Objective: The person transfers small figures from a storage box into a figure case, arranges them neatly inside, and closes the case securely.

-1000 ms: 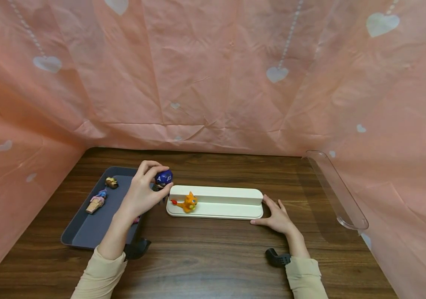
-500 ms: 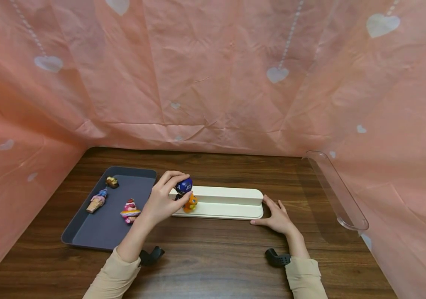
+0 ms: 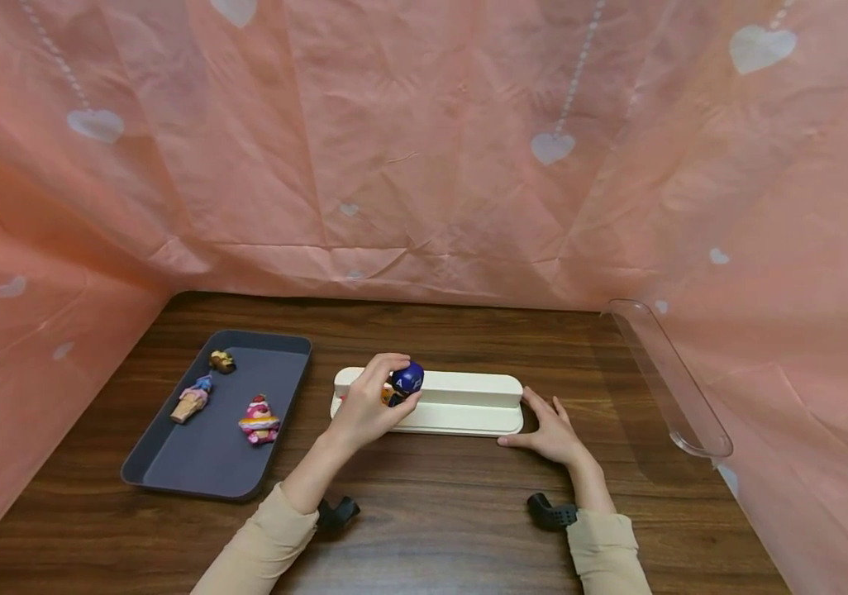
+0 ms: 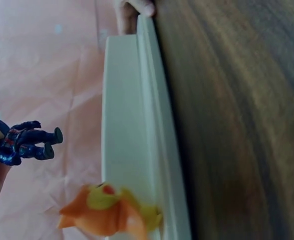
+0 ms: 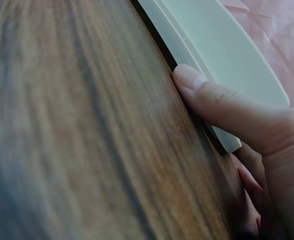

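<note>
My left hand [image 3: 364,406] pinches a small figurine [image 3: 408,378] by its big round dark-blue head, which bears white letters. In the left wrist view the figurine's blue body and legs [image 4: 29,142] hang free, above the long white stepped display base [image 3: 469,420]. An orange toy figure [image 4: 104,212] with a yellow belly stands on the base's left end; my left hand mostly hides it in the head view. With the thumb along its front edge and fingers round the end, my right hand [image 3: 554,434] holds the base's right end.
A grey tray [image 3: 193,471] at left holds an ice-cream-cone figurine [image 3: 192,401], a pink layered figurine [image 3: 259,420] and a small brown-and-yellow one [image 3: 222,361]. A clear plastic cover [image 3: 680,372] stands at right. Pink cloth [image 3: 424,165] hangs behind the wooden table [image 3: 424,512].
My left hand has carried the blue-headed figurine rightward from beside the tray, past the orange figure, to above the base. My right hand stays at the base's right end.
</note>
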The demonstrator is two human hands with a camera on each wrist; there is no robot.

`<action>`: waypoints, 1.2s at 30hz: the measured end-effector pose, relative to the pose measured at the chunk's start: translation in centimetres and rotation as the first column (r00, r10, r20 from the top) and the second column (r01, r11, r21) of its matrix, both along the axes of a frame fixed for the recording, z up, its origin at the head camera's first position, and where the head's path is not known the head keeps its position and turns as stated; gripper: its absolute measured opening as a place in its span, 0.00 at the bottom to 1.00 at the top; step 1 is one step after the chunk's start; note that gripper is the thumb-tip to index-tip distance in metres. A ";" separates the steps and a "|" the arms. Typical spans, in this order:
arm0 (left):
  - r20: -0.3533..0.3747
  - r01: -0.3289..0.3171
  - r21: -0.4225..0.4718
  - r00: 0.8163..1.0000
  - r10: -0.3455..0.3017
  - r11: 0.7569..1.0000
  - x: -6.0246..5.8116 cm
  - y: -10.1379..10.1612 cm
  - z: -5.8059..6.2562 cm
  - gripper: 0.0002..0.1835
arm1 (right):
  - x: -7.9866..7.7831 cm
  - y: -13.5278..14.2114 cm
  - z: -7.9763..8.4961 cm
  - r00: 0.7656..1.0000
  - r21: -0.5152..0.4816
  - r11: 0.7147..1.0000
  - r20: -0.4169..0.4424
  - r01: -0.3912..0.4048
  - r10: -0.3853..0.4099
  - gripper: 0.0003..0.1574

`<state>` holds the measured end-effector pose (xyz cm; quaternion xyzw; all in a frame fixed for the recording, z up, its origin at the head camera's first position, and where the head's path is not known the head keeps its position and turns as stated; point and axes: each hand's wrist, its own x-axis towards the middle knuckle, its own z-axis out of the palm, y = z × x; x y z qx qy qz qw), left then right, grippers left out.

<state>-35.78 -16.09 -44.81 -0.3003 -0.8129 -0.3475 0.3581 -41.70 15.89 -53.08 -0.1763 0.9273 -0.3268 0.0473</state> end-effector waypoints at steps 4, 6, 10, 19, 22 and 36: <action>0.007 0.006 -0.020 1.000 -0.006 1.000 -0.5 0.4 -0.4 0.21 | 0.0 0.0 0.0 1.000 -0.004 1.000 -0.003 0.004 -0.004 0.65; 0.013 0.003 -0.033 1.000 -0.003 0.999 -0.8 0.5 -0.6 0.21 | 0.0 0.0 0.1 1.000 -0.015 1.000 -0.013 0.000 0.000 0.65; 0.018 0.003 -0.046 1.000 -0.002 0.999 -1.2 0.5 -1.0 0.21 | 0.2 0.0 0.1 0.999 -0.034 0.999 -0.047 -0.010 0.009 0.65; 0.041 -0.013 -0.121 0.999 0.018 0.993 -1.9 0.4 -1.8 0.22 | 0.0 0.1 -0.2 1.000 -0.014 1.000 -0.031 -0.002 0.002 0.65; 0.034 -0.024 -0.141 0.999 0.029 0.990 -2.1 0.3 -2.1 0.22 | 0.0 0.1 -0.2 1.000 -0.011 1.000 -0.023 -0.005 0.005 0.65; 0.030 -0.042 -0.157 0.998 0.048 0.987 -2.5 0.1 -3.2 0.22 | 0.0 0.0 -0.2 1.000 -0.015 1.000 -0.007 -0.005 0.005 0.65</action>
